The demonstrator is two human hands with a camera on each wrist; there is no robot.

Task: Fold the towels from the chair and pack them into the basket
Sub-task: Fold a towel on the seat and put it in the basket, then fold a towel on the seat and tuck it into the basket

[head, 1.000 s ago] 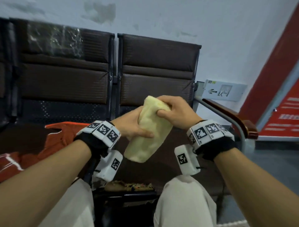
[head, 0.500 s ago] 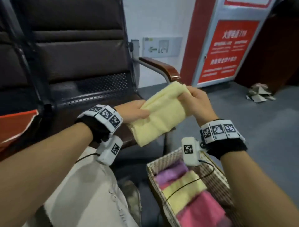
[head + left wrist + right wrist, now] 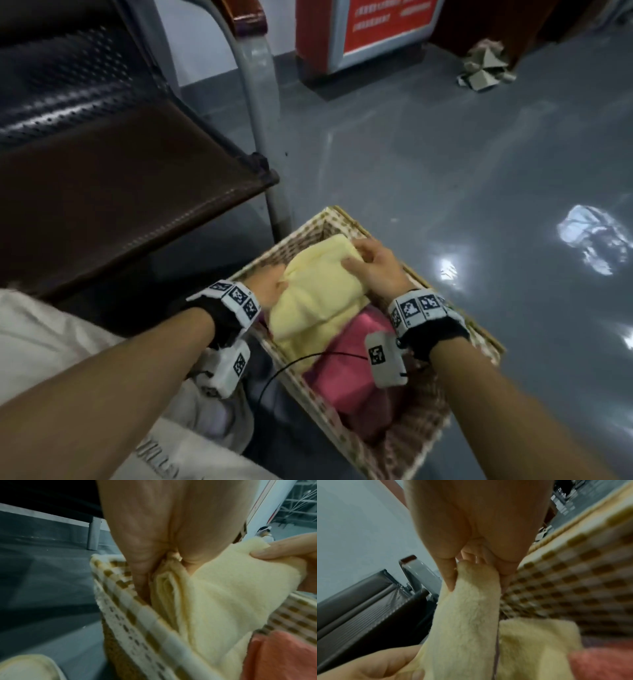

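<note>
- I held the folded yellow towel with both hands, low over the woven basket on the floor
- My left hand had its fingers curled round the towel's end at about 9 o'clock, right beside the basket's near wall
- My right hand pinched the other end at about 2 o'clock, thumb on top and fingers tucked under
- The towel's long side ran from 7 o'clock up to 1 o'clock, the same way the basket runs
- It sat in the far half of the basket, partly on top of another yellow towel, and I could not tell if it was fully down yet
- A pink towel filled the near half, at 5 o'clock from the one I held
- The chair stood at 10 o'clock from the basket, and its seat looked bare in the part I could see
- Both hands were about as close to the towel as each other, so I think the next move is to push it flat into its spot and then let go, left side first, since that side is jammed against the wall
</note>
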